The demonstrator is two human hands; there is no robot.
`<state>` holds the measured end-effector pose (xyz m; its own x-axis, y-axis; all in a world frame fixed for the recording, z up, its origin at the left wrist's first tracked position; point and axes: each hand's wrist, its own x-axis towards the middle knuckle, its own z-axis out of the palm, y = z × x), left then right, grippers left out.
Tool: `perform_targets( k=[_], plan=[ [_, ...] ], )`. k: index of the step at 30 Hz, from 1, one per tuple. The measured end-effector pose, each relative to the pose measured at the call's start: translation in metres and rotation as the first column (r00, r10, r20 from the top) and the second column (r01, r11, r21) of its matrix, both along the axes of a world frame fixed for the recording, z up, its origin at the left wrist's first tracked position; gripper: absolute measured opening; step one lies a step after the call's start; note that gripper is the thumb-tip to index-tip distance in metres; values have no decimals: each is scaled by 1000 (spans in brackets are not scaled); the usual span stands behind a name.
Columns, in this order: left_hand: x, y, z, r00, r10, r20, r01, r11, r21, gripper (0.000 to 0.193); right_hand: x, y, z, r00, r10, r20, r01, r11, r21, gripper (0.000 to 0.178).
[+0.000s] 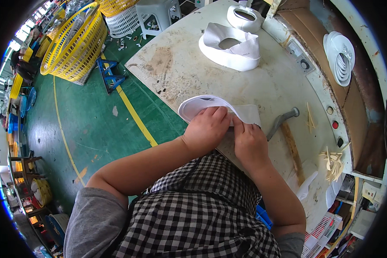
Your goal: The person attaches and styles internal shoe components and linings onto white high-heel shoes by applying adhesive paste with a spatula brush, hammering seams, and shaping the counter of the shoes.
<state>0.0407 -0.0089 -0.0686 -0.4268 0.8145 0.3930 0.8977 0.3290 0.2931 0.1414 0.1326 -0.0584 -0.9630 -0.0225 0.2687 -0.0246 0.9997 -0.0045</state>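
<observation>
Near the table's front edge I hold a white shoe upper (248,113) in both hands, its rounded end on the left and a flat flap at the right. My left hand (208,129) is closed on its near edge, fingers curled over into the opening. Close beside it, my right hand (250,144) pinches the same edge with thumb and fingers. What lies under the fingertips is hidden. To the right rests a hammer (293,150) with a grey metal head and a wooden handle. Farther back stand a white shoe upper (236,61) and another white shoe piece (244,23).
The worktable (176,71) is stained. A machine panel (303,62) with a knob and buttons borders its right side. Stacked white shoe pieces (342,60) lie on a cardboard-lined shelf. Thin pale strips (332,164) are at right. Yellow basket (64,64) and grey stool (159,13) stand left.
</observation>
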Motion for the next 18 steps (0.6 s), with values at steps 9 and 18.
perform_targets(
  k=[9, 18],
  plan=[
    [-6, -8, 5, 994, -104, 25, 106, 982, -155, 37, -1, -2, 2, 998, 53, -44, -48, 994, 94, 36],
    [-6, -27, -1, 966, -238, -103, 211, 953, -219, 52, 3, 0, 7, 987, 131, 92, -143, 979, 144, 38]
  ],
)
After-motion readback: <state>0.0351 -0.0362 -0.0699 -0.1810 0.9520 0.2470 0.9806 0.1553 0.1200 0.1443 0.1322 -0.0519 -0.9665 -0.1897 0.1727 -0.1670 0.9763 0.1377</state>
